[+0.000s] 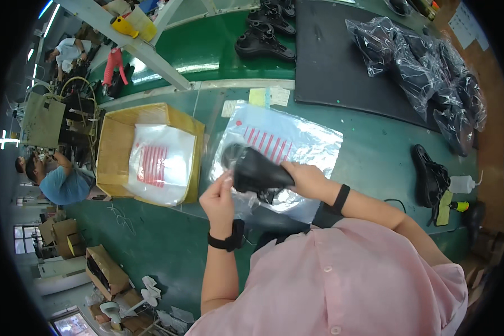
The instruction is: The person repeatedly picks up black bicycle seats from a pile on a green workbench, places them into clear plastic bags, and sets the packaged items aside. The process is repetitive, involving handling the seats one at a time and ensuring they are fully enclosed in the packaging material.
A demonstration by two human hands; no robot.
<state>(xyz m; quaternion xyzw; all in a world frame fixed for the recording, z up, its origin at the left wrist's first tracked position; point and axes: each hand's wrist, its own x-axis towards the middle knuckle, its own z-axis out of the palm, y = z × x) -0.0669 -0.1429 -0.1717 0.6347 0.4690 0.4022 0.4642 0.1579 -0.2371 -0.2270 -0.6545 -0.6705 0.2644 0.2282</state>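
Note:
Between my two hands I have a black shoe (257,172), tilted and slightly blurred, above a stack of clear plastic bags (325,147) printed with red lines. My right hand (308,180) grips the shoe's right end. At its left end, the fingers of my left hand (217,196) are pinched together on what looks like thin clear plastic film around that end; the film's outline is hard to make out.
To the left stands a yellow box (113,162) holding more printed bags. Bagged shoes (414,64) lie on a black mat (341,73) at the back right. Near the right edge are a loose black shoe (428,176) and a white squeeze bottle (463,184). Co-workers sit far left.

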